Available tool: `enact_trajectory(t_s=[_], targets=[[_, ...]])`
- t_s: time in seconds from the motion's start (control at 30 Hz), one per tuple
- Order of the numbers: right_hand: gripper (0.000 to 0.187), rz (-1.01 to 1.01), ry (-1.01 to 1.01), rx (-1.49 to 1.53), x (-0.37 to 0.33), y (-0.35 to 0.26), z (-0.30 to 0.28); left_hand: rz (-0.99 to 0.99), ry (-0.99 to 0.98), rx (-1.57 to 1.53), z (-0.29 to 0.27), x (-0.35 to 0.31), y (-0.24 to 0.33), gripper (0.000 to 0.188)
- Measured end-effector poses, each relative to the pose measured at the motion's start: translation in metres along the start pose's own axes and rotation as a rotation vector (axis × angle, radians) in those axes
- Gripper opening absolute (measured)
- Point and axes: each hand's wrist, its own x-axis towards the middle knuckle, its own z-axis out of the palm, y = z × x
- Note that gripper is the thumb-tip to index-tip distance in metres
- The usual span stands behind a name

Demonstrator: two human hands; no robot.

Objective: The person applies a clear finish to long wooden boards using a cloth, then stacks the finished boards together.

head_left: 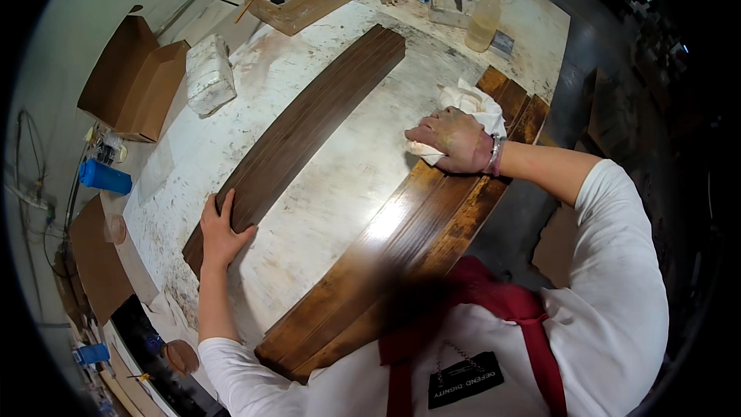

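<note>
My right hand (457, 141) is closed on a crumpled white cloth (480, 103), pressing it against a glossy brown wooden panel (417, 220) along the near right edge of the table. Light glints off the panel's grooved surface. On the left, my left hand (222, 233) lies with fingers spread over the near end of a stack of dark brown wooden strips (309, 120). The stack runs diagonally from my left hand toward the far side. Part of the panel's near side is covered by a dark blur and my apron.
The worktable (309, 232) has a stained white top. At its far side stand a wooden box of odds and ends (297, 6), a bottle of yellowish liquid (485, 19) and a grey block (502, 45). Leftward are an open cardboard box (135, 81), a white wrapped bundle (210, 77) and a blue cup (106, 177).
</note>
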Motion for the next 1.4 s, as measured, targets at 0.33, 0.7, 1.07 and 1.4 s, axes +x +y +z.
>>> enact_trajectory(t_s=[0.33,0.7,1.07,1.4], targets=[[0.047,0.026,-0.189,0.347,0.03,0.042,-0.031,0.016,0.019,0.192,0.028,-0.007,0.071,0.076],[0.03,0.279,-0.036,0.353,0.116,0.116,-0.037,-0.101,-0.098,-0.372,0.009,-0.003,0.115,0.026],[0.029,-0.188,-0.372,0.187,0.116,0.138,0.079,-0.15,-0.269,-0.067,0.019,-0.022,0.142,0.045],[0.034,0.162,-0.245,-0.04,0.107,0.182,0.014,-0.202,-0.286,-0.038,-0.011,-0.077,0.076,0.081]])
